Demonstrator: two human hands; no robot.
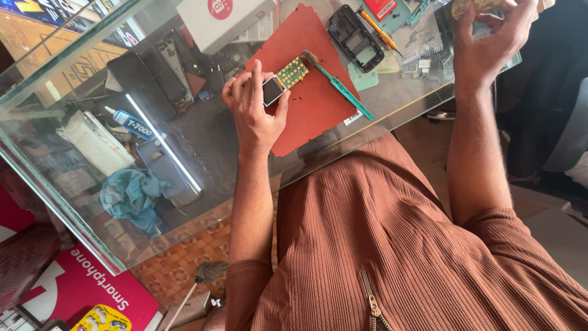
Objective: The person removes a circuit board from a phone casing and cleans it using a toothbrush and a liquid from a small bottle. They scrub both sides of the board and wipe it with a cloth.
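The left hand (254, 110) pinches a phone circuit board (283, 79) over a red mat (312, 104). The right hand (490, 40) curls around a crumpled cloth (474, 6).

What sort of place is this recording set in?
Probably a small phone repair counter: a glass display counter, a bare phone circuit board held by the left hand, an empty phone casing and an orange screwdriver.

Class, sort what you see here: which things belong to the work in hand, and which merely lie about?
In use: left hand, phone circuit board, red mat, green brush, right hand.
Lying about: black phone housing, orange screwdriver, glue tube, teal cloth.
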